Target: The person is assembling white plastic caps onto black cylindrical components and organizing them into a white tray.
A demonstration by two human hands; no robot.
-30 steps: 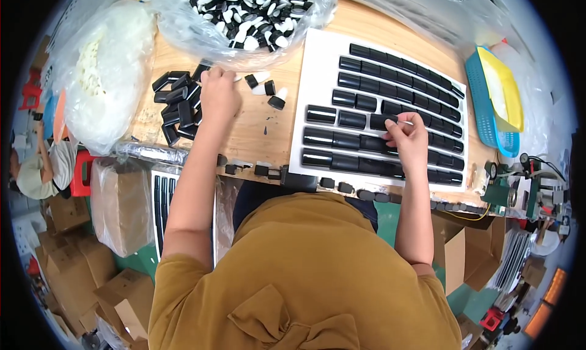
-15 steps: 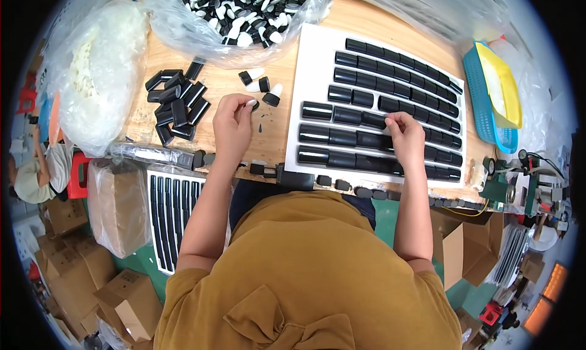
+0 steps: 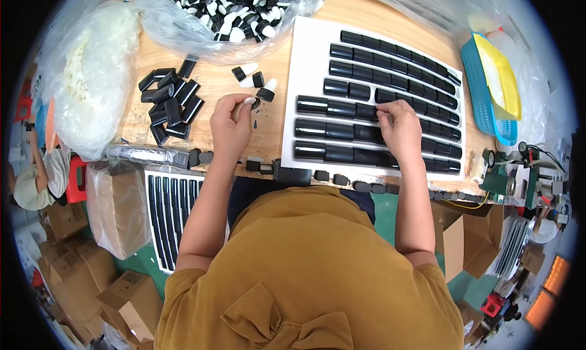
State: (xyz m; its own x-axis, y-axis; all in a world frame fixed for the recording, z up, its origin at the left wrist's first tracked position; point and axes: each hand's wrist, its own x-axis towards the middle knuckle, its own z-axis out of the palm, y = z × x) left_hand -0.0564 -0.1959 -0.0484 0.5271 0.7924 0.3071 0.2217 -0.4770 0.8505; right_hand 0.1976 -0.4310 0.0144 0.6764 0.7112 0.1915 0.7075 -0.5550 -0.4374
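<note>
Some of the left hand's point(image 3: 231, 127) pinched cap point(image 3: 255, 104) is hidden, the curled right hand's point(image 3: 400, 127) hold unclear.

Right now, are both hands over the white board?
No, only the right hand is over the white board; the left hand is over the wooden table beside it.

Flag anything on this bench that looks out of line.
On the white board, the fourth row of black pieces from the top has a gap after its second piece from the left; the three rows above show no such break.
</note>
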